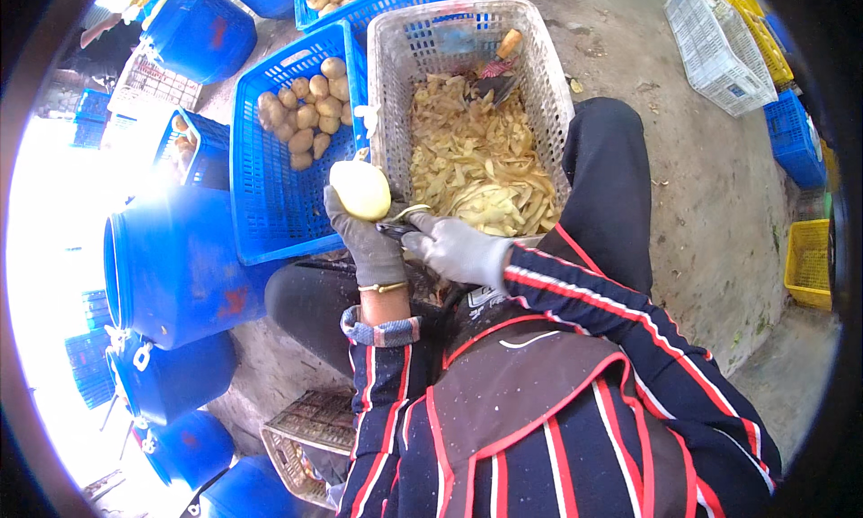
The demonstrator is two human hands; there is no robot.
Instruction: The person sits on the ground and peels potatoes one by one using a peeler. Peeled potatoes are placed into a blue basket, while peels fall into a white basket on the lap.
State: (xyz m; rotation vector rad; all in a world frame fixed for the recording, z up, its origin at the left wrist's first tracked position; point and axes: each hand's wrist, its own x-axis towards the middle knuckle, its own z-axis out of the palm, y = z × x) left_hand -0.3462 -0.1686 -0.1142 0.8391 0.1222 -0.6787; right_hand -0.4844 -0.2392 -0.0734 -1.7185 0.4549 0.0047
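A peeled, pale yellow potato rests in my gloved left hand, upright above the fingers. My right hand, in a grey glove, grips a dark peeler just below and right of the potato. A thin strip of peel lies at the tool. Beyond my hands stands a whitish plastic crate with a thick heap of potato peelings in it. To its left, a blue plastic crate holds unpeeled potatoes at its far end. A wooden-looking handle leans in the far right corner of the whitish crate.
Large blue plastic barrels line the left side. Another blue crate with potatoes stands beyond. White and yellow crates are at the right, on the concrete floor. An old crate sits beside me at lower left.
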